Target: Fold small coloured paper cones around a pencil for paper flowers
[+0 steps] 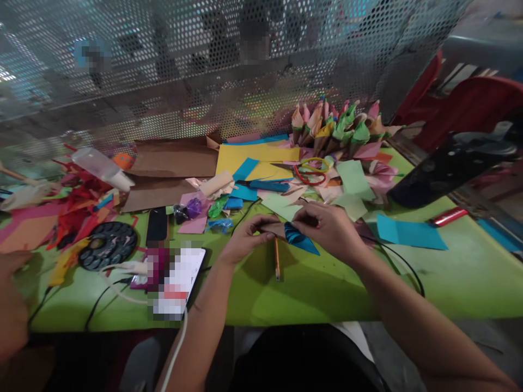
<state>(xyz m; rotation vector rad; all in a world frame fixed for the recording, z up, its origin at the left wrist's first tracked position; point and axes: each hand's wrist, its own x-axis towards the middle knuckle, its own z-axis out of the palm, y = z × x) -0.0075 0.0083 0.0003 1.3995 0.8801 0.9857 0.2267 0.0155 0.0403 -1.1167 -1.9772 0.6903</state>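
Observation:
A small paper ice cream cone, its brown cone [273, 228] topped with folded blue paper [301, 239], is held above the green table. My left hand [246, 238] has its fingers closed around the brown end. My right hand [330, 226] pinches the upper edge of the blue paper. Beneath the cone lies a pencil [277, 262], tip toward me. Beyond my hands are scissors [309, 171] with red and yellow handles, a blue cutter [267, 186] and pale green paper [354, 178]. Finished paper cones [335, 128] stand bunched at the back.
A phone [180, 283] with cables lies left of my left arm, beside a yellow glue gun [69, 261] and a round black tray [108, 245]. At right are a dark bottle [449, 166] and blue paper [411, 231]. Another person's arm [12, 305] reaches in at left.

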